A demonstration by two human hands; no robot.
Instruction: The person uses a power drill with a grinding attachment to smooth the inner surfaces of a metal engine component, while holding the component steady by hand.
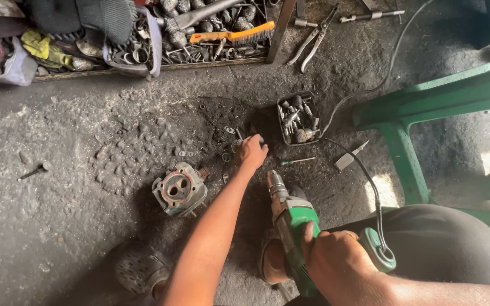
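A green electric drill (291, 226) sits gripped in the right hand (336, 258) at the near centre of the frame, fingers wrapped tight around its body. Its long axis runs from near right to far left, the bare metal chuck (276, 184) pointing away toward the oily floor (86, 141), and its black cord (370, 181) loops off to the right past a green plastic stool (426, 107). The left hand (252, 152) stretches out beyond the chuck, fingers curled down among small nuts and washers (228, 144) scattered on the dark stain; whether they have closed on a piece cannot be told from this view. The step in hand looks like picking a small part or bit from the floor while the drill waits at the ready; the next move would seem to call for a firm pinch on a small greasy piece. Just left of the forearm lies an engine cylinder head (180, 188), ports upward. A small black tray of bits (297, 119) sits just right of the reaching hand, a green-handled screwdriver (297, 161) nearer. Farther off lie pliers (313, 39) and an orange-handled wire brush (233, 35) in a cluttered wooden box.
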